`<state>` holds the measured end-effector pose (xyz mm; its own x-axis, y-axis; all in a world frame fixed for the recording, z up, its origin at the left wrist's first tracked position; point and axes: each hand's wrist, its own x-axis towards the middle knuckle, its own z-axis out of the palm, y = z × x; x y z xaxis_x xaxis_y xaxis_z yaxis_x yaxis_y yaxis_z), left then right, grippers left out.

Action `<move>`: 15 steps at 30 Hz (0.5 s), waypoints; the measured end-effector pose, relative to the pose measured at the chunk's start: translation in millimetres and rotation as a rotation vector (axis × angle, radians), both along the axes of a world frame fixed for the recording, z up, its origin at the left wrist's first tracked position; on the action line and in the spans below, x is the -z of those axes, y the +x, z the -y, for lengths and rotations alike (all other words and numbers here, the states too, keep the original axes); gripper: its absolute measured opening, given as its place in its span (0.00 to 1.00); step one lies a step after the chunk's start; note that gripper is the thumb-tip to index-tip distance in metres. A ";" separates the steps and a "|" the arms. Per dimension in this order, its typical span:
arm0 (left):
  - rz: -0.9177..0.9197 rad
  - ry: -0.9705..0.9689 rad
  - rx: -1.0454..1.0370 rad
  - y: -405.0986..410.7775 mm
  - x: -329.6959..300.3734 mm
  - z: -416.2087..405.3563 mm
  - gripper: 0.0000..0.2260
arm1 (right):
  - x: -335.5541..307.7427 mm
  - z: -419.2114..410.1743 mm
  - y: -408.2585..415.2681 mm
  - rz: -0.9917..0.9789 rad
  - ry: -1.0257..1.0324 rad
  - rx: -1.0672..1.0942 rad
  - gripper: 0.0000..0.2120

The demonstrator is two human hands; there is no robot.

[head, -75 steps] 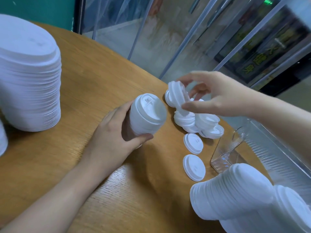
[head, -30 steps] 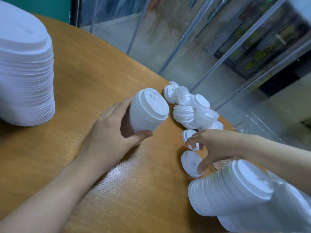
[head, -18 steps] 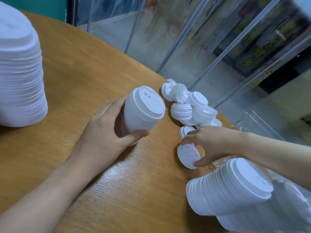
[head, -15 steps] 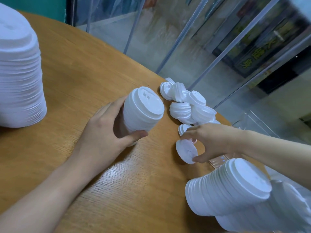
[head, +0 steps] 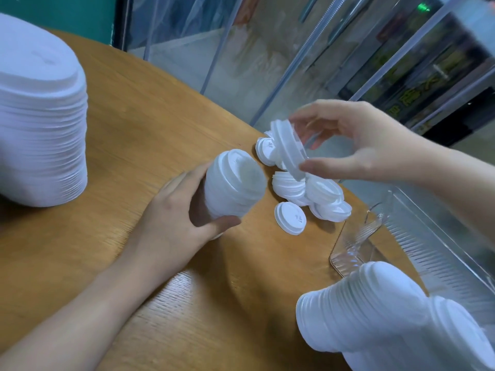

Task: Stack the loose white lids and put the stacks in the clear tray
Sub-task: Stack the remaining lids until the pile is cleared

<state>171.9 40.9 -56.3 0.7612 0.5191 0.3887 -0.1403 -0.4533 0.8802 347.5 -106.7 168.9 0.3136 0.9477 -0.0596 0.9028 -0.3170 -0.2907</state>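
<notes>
Left hand [head: 171, 226]: wrapped around a tilted lid stack [head: 233, 186], resting on the wooden table [head: 134, 124].
Right hand [head: 356, 145]: up in the air, pinching one lid [head: 288, 149] on edge between thumb and fingertips.
Loose lids [head: 310, 191]: piled right under the right hand, just past the left one.
Clear tray [head: 428, 236]: below the right forearm, two lid stacks lying at its near end.
Tall stack [head: 40, 124]: way off to the left hand's outer side.

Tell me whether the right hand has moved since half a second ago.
Yes. The right hand rose from the table beside the flat lid, carrying a lid above the loose pile.
</notes>
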 end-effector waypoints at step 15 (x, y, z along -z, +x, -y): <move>-0.016 -0.016 0.041 -3.3 -1.7 -0.6 0.37 | 31.0 -42.6 -26.1 0.186 -0.216 -0.174 0.31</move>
<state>168.5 41.6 -54.6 0.7879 0.4936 0.3681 -0.1445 -0.4330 0.8898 321.4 -64.0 137.8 0.1726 0.9597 -0.2215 0.9801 -0.1898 -0.0585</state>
